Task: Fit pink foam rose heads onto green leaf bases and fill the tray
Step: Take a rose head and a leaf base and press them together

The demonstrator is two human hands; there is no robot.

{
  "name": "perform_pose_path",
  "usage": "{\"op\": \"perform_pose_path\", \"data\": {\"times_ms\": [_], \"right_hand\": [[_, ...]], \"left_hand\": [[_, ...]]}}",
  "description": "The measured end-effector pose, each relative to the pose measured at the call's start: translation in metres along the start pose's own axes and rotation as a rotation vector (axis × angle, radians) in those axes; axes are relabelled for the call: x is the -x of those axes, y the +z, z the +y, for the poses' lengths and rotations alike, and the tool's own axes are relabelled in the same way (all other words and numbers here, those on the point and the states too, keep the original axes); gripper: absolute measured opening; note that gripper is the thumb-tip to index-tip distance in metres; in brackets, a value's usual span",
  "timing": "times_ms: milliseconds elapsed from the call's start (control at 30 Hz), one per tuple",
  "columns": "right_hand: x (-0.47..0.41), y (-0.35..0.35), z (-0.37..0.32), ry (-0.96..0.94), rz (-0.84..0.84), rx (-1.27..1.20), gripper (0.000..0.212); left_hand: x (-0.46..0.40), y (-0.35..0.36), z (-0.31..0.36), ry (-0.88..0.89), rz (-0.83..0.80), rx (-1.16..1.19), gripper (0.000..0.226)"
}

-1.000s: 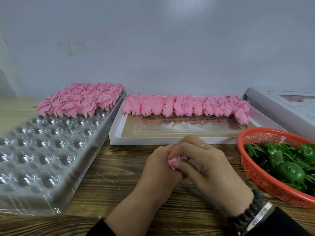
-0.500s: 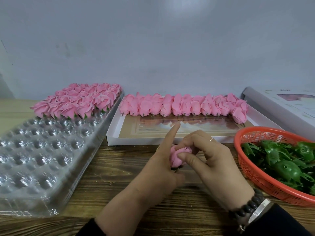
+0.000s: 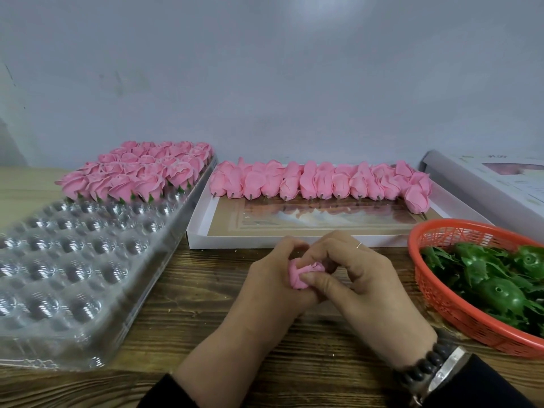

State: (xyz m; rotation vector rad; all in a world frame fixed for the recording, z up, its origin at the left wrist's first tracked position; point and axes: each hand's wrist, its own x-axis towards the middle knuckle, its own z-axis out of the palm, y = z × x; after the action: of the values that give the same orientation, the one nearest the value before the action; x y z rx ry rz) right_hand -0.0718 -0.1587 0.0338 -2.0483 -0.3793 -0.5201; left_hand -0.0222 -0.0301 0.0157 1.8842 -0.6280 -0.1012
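— What fills the wooden table (image 3: 206,319)?
— A clear plastic tray (image 3: 73,260) at left, finished roses (image 3: 141,175) in its far rows; a white box (image 3: 294,228) lined with pink rose heads (image 3: 321,181); an orange basket (image 3: 441,298) of green leaf bases (image 3: 494,278) at right.
— And the hands?
— Near centre, the left hand (image 3: 265,293) and right hand (image 3: 365,278) both grip one pink rose head (image 3: 297,275) between curled fingers.
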Motion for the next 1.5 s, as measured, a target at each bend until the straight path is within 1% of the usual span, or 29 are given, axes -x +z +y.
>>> {"op": "perform_pose_path", "data": {"times_ms": [67,167,233,300,367,467,533,633,700,767,833,967,1100,1167,1267,1333,1367,1400,1500], "right_hand": [[-0.001,0.001,0.000,0.000,0.008,0.004,0.008],[-0.002,0.000,0.002,0.010,0.049,-0.014,0.015],[-0.003,-0.004,0.005,0.027,0.079,-0.034,0.024],[-0.002,-0.005,0.005,0.025,0.079,-0.044,0.026],[-0.002,-0.004,0.003,0.002,0.066,-0.023,0.018],[-0.002,-0.002,0.000,-0.002,0.036,0.000,0.012],[-0.002,-0.001,-0.001,-0.009,0.011,0.014,0.012],[-0.002,0.000,-0.001,-0.031,-0.023,0.059,0.017],[-0.002,0.000,-0.002,-0.044,-0.026,0.062,0.013],[-0.002,0.001,-0.003,-0.053,-0.026,0.055,0.007],[-0.003,0.001,-0.004,-0.067,-0.035,0.058,0.005],[-0.002,0.001,-0.004,-0.074,-0.046,0.048,0.004],[0.000,0.001,-0.005,-0.043,-0.053,0.029,0.007],[0.001,0.001,-0.005,-0.038,-0.009,0.036,0.011],[0.001,-0.001,-0.004,-0.002,0.158,-0.042,0.015],[0.001,-0.001,-0.003,0.037,0.246,-0.097,0.018],[0.000,0.000,-0.003,0.049,0.267,-0.114,0.020],[0.000,0.001,-0.003,0.059,0.275,-0.135,0.021],[0.000,0.012,-0.007,0.045,0.253,-0.155,0.019]], "left_hand": [[-0.001,-0.002,0.002,-0.042,0.008,0.021,0.051],[-0.001,-0.003,0.004,-0.060,-0.121,0.225,0.062],[-0.001,-0.004,0.005,-0.043,-0.173,0.231,0.068],[-0.001,-0.005,0.005,-0.040,-0.159,0.227,0.070],[-0.002,-0.006,0.005,-0.074,-0.121,0.249,0.066],[0.000,-0.005,0.006,-0.106,-0.074,0.218,0.040],[0.001,-0.003,0.006,-0.126,-0.078,0.172,0.026],[0.001,-0.003,0.006,-0.134,-0.086,0.080,0.016],[0.001,-0.004,0.008,-0.118,-0.113,0.036,0.014],[0.002,-0.006,0.012,-0.090,-0.138,0.084,0.017],[0.002,-0.006,0.015,-0.067,-0.151,0.140,0.020],[0.001,-0.004,0.015,-0.127,-0.201,0.127,0.022],[0.000,-0.002,0.012,-0.162,-0.205,0.125,0.017],[0.001,-0.002,0.011,-0.142,-0.187,0.156,0.016],[0.003,0.000,0.015,-0.058,-0.198,0.236,0.019],[0.004,0.003,0.018,0.013,-0.179,0.233,0.010],[0.003,0.004,0.017,0.031,-0.159,0.235,0.004],[0.003,0.006,0.018,0.041,-0.146,0.249,0.004],[0.003,0.008,0.017,0.048,-0.133,0.258,0.016]]}}
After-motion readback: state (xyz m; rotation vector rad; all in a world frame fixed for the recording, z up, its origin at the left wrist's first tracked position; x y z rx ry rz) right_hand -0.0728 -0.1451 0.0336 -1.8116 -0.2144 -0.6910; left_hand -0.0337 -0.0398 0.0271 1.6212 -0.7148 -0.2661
